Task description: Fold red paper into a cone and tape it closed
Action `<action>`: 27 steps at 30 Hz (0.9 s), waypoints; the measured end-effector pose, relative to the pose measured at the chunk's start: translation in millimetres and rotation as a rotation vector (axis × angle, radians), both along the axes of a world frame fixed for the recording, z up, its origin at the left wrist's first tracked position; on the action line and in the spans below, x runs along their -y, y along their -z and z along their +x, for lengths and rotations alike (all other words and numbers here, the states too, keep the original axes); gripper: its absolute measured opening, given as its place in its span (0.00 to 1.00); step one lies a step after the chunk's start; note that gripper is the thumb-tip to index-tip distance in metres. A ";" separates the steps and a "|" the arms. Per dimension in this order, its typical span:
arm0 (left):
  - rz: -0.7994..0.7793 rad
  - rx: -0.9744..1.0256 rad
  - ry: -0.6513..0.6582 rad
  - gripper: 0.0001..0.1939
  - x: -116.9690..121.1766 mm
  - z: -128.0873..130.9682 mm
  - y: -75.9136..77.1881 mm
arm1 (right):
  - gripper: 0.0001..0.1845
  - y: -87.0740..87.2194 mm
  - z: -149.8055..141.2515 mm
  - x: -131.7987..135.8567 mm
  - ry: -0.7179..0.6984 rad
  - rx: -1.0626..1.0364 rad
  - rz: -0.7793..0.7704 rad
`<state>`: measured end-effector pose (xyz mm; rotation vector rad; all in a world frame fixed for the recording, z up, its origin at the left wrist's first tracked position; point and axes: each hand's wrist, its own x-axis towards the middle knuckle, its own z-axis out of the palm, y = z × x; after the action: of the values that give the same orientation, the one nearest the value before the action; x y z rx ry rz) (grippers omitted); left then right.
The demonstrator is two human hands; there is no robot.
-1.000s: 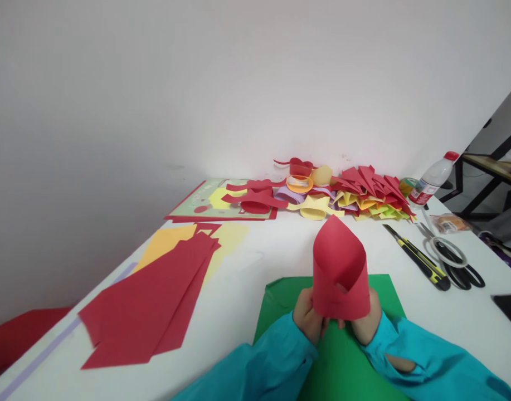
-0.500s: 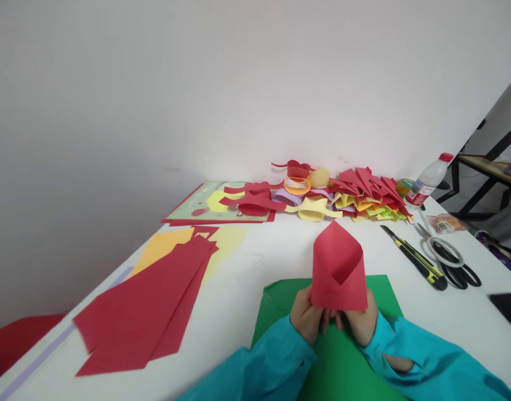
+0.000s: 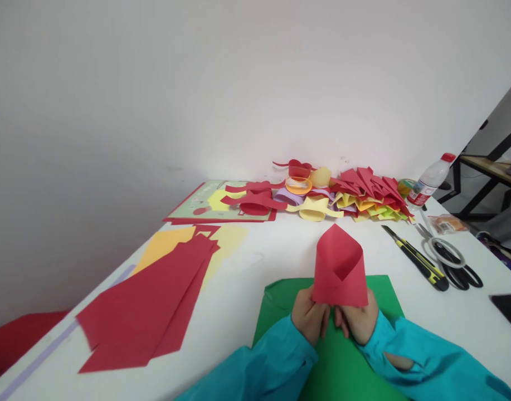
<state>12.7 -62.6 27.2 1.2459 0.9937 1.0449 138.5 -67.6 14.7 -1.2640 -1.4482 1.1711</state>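
Observation:
A folded red paper piece, pocket-like with a pointed top and an opening in its front, stands upright between my hands. My left hand grips its lower left corner, fingers curled in behind and below. At the lower right corner my right hand pinches it the same way. The paper hides parts of both thumbs and fingers. Beneath the hands lies a green sheet on the white table.
Red paper sheets lie overlapped at left. At the back are cut-paper shapes and a pile of folded papers. To the right are a utility knife, scissors, a tape roll and a plastic bottle.
The fingers under the red paper have drawn apart, leaving a gap between my hands. The paper's lower edge has risen slightly. Both hands keep their hold.

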 end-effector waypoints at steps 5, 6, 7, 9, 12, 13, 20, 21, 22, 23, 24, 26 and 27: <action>0.003 0.016 -0.032 0.24 -1.2 0.7 3.8 | 0.30 3.4 -4.0 -3.7 -0.012 -0.081 -0.063; -0.002 0.024 -0.045 0.22 -1.6 0.8 4.7 | 0.31 3.7 -4.9 -5.1 -0.006 -0.118 -0.080; -0.015 0.029 -0.066 0.21 -2.2 0.9 5.7 | 0.31 3.6 -5.9 -6.4 0.005 -0.157 -0.098; -0.052 0.026 -0.112 0.18 -3.7 1.1 7.8 | 0.31 3.1 -7.5 -8.6 0.036 -0.223 -0.126; -0.071 0.015 -0.145 0.17 -6.1 1.6 10.6 | 0.30 3.8 -8.6 -10.3 0.063 -0.278 -0.156; -0.064 0.018 -0.144 0.17 -6.8 1.9 11.2 | 0.30 4.8 -8.6 -10.7 0.069 -0.285 -0.159; -0.068 0.048 -0.145 0.15 -8.8 1.9 11.1 | 0.29 11.2 -8.0 -14.6 0.095 -0.315 -0.171; -0.054 0.043 -0.153 0.15 -8.9 1.2 10.5 | 0.29 10.8 -8.2 -14.8 0.094 -0.318 -0.173; -0.038 0.036 -0.163 0.15 -9.1 0.4 9.7 | 0.29 10.0 -8.4 -14.7 0.090 -0.319 -0.174; -0.026 0.027 -0.178 0.15 -9.4 -0.4 8.9 | 0.29 8.8 -8.5 -14.3 0.088 -0.318 -0.172; -0.021 0.016 -0.192 0.15 -9.8 -1.2 8.2 | 0.29 7.4 -8.5 -13.8 0.087 -0.316 -0.163; -0.030 -0.007 -0.220 0.15 -10.8 -2.4 7.6 | 0.26 4.5 -7.5 -12.4 0.082 -0.303 -0.126; -0.035 -0.019 -0.229 0.16 -11.4 -2.8 7.9 | 0.24 3.3 -6.4 -11.7 0.082 -0.292 -0.104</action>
<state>9.9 -51.1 19.3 1.1340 1.1848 1.1882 132.1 -55.9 11.4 -1.1553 -1.1244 1.3277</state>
